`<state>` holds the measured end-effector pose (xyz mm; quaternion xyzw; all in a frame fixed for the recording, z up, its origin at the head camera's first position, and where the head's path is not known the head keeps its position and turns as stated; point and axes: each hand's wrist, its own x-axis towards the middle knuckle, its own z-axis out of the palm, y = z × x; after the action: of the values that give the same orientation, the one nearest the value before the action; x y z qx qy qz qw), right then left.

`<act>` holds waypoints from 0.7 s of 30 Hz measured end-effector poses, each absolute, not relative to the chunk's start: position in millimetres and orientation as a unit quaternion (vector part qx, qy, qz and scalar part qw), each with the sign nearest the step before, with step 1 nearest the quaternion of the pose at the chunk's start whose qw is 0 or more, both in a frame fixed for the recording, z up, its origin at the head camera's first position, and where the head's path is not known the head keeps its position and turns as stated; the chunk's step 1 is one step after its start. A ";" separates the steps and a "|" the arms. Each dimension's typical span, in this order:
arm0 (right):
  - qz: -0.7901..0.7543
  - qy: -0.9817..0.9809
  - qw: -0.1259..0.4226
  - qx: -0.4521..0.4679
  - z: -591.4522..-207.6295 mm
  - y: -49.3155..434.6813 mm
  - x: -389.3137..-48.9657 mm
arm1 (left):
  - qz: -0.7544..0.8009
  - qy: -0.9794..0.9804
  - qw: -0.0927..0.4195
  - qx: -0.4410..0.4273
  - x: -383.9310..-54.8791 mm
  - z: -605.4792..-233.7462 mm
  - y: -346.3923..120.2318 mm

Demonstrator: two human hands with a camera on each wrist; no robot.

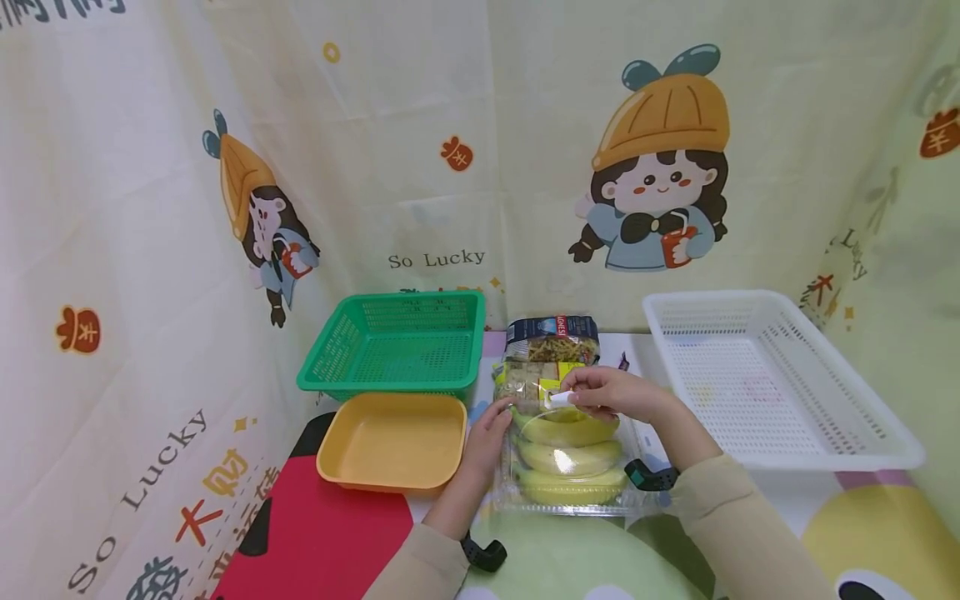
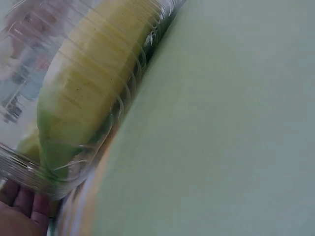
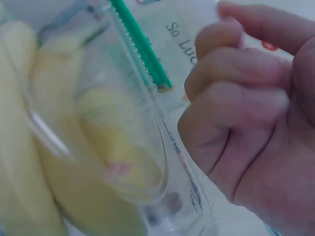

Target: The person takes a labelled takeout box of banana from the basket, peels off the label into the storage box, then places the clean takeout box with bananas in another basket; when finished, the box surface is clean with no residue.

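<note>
A clear plastic clamshell container (image 1: 504,492) stands in front of the person, with several yellow, green-tipped bananas (image 1: 570,459) inside. At its left edge my left hand (image 1: 486,437) holds the rim; three of its fingers (image 2: 23,202) show against the side in the left wrist view, while the thumb is hidden. Above the container's far part, my right hand (image 1: 617,393) pinches a small white slip (image 1: 561,400) between thumb and forefinger. In the right wrist view its other fingers (image 3: 221,113) curl into the palm, and the slip is out of sight.
Behind the clamshell lie a clear packet with a yellow label (image 1: 522,381) and a dark pasta bag (image 1: 555,338). To the left stand a green basket (image 1: 390,388) and a yellow tray (image 1: 390,482). A white basket (image 1: 825,461) is on the right. A printed curtain (image 1: 525,167) encloses the table.
</note>
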<state>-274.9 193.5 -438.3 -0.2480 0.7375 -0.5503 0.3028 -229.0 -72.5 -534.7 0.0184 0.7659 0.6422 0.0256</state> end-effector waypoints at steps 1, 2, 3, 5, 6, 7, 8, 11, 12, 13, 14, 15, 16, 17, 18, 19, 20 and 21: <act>-0.543 0.746 0.298 -0.245 -437.1 192.6 -273.8 | 0.637 0.770 0.029 0.015 -228.1 -531.7 -72.6; -0.535 0.755 0.292 -0.240 -435.9 191.8 -272.5 | 0.632 0.774 0.033 0.011 -227.5 -529.1 -72.6; -0.530 0.762 0.289 -0.234 -434.7 191.2 -271.2 | 0.628 0.778 0.037 0.007 -227.2 -526.5 -72.4; -0.523 0.773 0.283 -0.220 -433.6 191.0 -269.3 | 0.623 0.781 0.043 -0.006 -226.4 -521.2 -71.1; -0.520 0.777 0.282 -0.213 -433.7 191.2 -268.9 | 0.625 0.779 0.045 -0.010 -226.1 -518.8 -70.4; -0.519 0.780 0.281 -0.206 -433.8 191.3 -269.0 | 0.625 0.779 0.044 -0.011 -225.6 -516.3 -70.0; -0.518 0.782 0.281 -0.202 -434.0 191.4 -269.3 | 0.627 0.777 0.044 -0.012 -225.2 -513.7 -69.7; -0.520 0.782 0.279 -0.199 -435.0 192.2 -270.8 | 0.618 0.785 0.037 -0.005 -223.0 -505.3 -70.3; -0.522 0.781 0.279 -0.201 -435.0 192.4 -271.0 | 0.611 0.790 0.035 0.001 -222.1 -502.1 -71.5; -0.521 0.781 0.278 -0.204 -434.7 192.6 -270.8 | 0.604 0.796 0.032 0.009 -221.3 -498.6 -73.3; -0.520 0.781 0.278 -0.206 -434.2 192.8 -270.5 | 0.596 0.802 0.030 0.017 -220.5 -495.1 -75.7; -0.519 0.782 0.277 -0.208 -433.9 193.0 -270.2 | 0.587 0.809 0.026 0.028 -219.8 -491.5 -79.0; -0.519 0.781 0.278 -0.208 -433.4 193.0 -269.8 | 0.576 0.816 0.023 0.037 -219.1 -487.5 -83.3; -0.517 0.782 0.278 -0.211 -433.0 193.1 -269.6 | 0.571 0.819 0.020 0.048 -218.1 -483.0 -88.6; -0.514 0.783 0.277 -0.213 -432.6 193.3 -269.3 | 0.572 0.818 0.020 0.058 -217.2 -478.2 -94.6; -0.512 0.785 0.276 -0.215 -432.4 193.7 -269.2 | 0.572 0.818 0.018 0.065 -216.4 -473.4 -101.4; -0.510 0.785 0.275 -0.218 -432.3 194.1 -269.4 | 0.571 0.818 0.017 0.068 -215.8 -468.6 -109.1; -0.510 0.785 0.274 -0.219 -432.4 194.5 -269.6 | 0.571 0.818 0.013 0.071 -215.5 -463.5 -117.2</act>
<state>-269.6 194.5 -432.4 -0.2194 0.7854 -0.5098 0.2741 -215.5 -117.2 -463.5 0.0707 0.8180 0.5708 0.0133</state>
